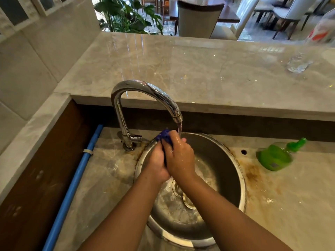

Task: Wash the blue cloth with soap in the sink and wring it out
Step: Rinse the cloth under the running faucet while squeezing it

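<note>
Left hand (157, 164) and right hand (179, 158) are pressing together over the round steel sink (242, 180). Fingers (175, 137) of both are clamping the small dark-blue cloth (165, 136) under water from the curved chrome tap (145, 88), likely to soak or rinse it. Green plastic soap bottle (274, 157) is sitting well apart on the stained marble counter (108, 178).
</note>
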`<move>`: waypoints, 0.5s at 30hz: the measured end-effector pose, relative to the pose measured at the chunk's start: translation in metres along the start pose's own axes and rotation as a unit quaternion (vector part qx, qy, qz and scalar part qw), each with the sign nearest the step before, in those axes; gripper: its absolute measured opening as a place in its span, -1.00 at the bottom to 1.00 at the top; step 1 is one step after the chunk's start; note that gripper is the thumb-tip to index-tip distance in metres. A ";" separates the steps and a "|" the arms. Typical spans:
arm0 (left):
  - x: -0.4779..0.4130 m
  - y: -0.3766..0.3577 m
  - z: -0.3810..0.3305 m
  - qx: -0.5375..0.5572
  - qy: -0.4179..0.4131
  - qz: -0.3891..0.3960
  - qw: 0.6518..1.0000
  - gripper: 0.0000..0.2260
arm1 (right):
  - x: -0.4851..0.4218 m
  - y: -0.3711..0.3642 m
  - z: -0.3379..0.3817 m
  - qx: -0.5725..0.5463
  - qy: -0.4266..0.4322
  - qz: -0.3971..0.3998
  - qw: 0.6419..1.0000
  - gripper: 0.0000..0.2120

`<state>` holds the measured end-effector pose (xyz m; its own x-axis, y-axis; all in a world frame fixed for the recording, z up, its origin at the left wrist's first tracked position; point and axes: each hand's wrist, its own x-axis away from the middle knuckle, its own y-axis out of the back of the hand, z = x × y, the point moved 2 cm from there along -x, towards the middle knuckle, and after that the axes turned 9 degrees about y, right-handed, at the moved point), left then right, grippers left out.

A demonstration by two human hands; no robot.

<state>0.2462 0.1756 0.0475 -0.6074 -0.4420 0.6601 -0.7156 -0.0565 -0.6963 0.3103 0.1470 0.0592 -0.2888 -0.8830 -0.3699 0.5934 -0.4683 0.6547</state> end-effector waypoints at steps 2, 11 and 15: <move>0.002 -0.003 0.009 0.006 -0.011 0.005 1.000 -0.55 | -0.011 -0.003 -0.004 0.088 0.028 -0.003 0.996 -0.72; 0.005 0.002 0.000 -0.048 -0.012 0.005 0.999 -0.63 | -0.030 0.020 -0.048 -0.042 -0.138 -0.061 0.988 -0.85; -0.003 0.005 -0.009 -0.026 -0.001 -0.016 1.000 -0.57 | -0.006 0.015 0.000 -0.132 -0.074 -0.027 0.988 -0.90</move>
<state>0.2410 0.1850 0.0449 -0.5830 -0.4416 0.6820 -0.7519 -0.0247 -0.6588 0.3207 0.1453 0.0712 -0.4202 -0.8609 -0.2870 0.7440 -0.5079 0.4342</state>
